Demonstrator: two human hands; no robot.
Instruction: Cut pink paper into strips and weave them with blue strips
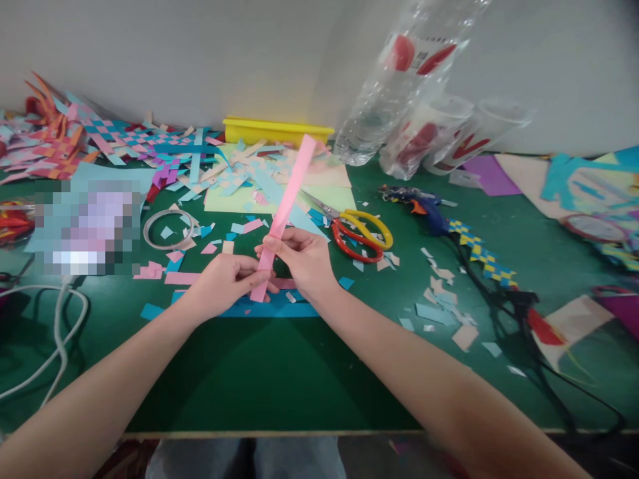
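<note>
A pink paper strip slants upward between my two hands over the green table. My left hand pinches its lower end between thumb and fingers. Higher up the strip, my right hand grips it, thumb in front. Beneath the hands lie blue paper strips and another pink strip, partly covered by my fingers. Just beyond my right hand rest scissors with one red and one yellow handle loop, blades pointing away to the left.
A tape roll and a blurred-out device with a white cable lie left. Woven paper and scraps pile behind, near a yellow holder. A plastic bottle, cups and a blue glue gun with black cable stand or lie right.
</note>
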